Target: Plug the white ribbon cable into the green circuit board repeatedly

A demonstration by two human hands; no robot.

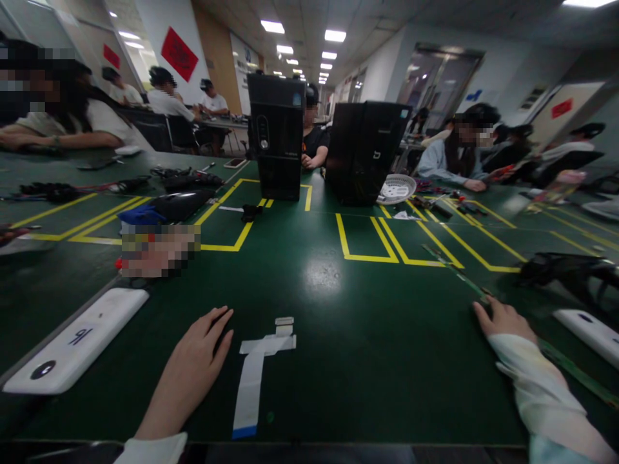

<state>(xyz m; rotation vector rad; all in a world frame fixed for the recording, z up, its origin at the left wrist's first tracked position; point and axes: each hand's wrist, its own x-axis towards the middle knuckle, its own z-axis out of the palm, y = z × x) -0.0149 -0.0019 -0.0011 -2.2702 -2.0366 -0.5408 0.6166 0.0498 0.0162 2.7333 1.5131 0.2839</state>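
Your left hand (196, 354) rests palm down on the worktop (367, 361), fingers loosely extended and holding nothing. Your right hand (503, 319) lies over a thin green strip (459, 277), fingers slightly bent; whether they pinch it or only rest on it, you cannot tell from here

The white flat cable (250, 393) lies between your hands, just beside the left one, at about three o'clock from it and apart from its fingers. The left is clearly the nearer; from your right hand the cable is well off toward nine o'clock. Its long axis runs from six o'clock, the blue end close to you, toward one o'clock, with a pale crosspiece (268, 345) near the far end and a small connector (284, 321) beyond

The green strip slants from about ten o'clock to four o'clock; its middle is hidden under your right hand and wrist, and its near end reaches the edge of view. A second white device (590, 332) at your right is cut off there, while the first white device (77, 341) sits at nine o'clock from your left hand. Marks on the connector are too small to read, and a patch past your left hand is pixelated
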